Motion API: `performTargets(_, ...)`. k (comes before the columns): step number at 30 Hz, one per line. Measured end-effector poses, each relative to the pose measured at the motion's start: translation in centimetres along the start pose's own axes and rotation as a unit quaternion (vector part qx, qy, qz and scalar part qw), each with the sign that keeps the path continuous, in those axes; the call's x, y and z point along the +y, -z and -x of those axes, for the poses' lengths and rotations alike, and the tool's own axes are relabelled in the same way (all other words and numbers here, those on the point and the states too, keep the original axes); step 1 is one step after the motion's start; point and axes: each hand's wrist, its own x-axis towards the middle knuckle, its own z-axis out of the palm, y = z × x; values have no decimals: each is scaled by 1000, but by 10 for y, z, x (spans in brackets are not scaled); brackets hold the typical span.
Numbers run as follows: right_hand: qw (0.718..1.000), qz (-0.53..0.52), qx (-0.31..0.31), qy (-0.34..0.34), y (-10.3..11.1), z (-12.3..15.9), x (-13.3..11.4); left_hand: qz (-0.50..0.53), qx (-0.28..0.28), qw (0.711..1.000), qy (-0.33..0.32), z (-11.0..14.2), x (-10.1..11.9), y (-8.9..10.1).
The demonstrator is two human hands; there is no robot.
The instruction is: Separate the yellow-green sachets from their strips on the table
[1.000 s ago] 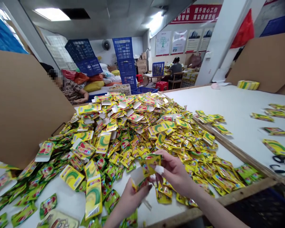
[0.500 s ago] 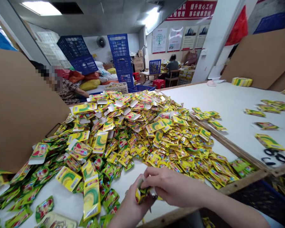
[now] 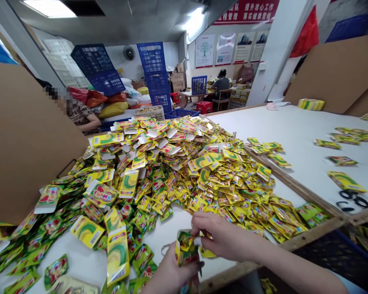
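Crinkled glossy foil sachet (image 3: 185, 250) grasped in fingers of left hand (image 3: 171, 274) and right hand (image 3: 222, 237)

Premises were a packing workshop: beyond the right hand (image 3: 223, 237) lay a white-topped worktable (image 3: 294, 122) heaped with yellow-green foil sachets (image 3: 171, 171); stacked blue plastic crates (image 3: 153, 73) stood farther back.

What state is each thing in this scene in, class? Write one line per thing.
left hand, gripping a printed sachet packet
right hand, pinching the same packet
yellow sachet heap, piled loose on the white table
cardboard sheet, standing tilted at the table's edge
blue plastic crates, stacked
seated person, at a far table
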Motion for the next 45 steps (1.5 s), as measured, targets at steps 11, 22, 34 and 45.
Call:
performTargets(11, 996, -26, -80, -15, 14, 4, 1, -16, -34, 998, 51, -1, -24, 10)
performTargets(22, 991, -46, -120, 25, 5, 8, 2, -17, -15, 1000, 2, -4, -37, 6)
performTargets(34, 988, -51, -142, 23, 1, 17, 0, -12, -83, 994, -76, 1, -25, -9)
performTargets(45, 990, -67, 52, -115, 28, 78, 31, -171, -52, 977, -119, 10, -33, 25)
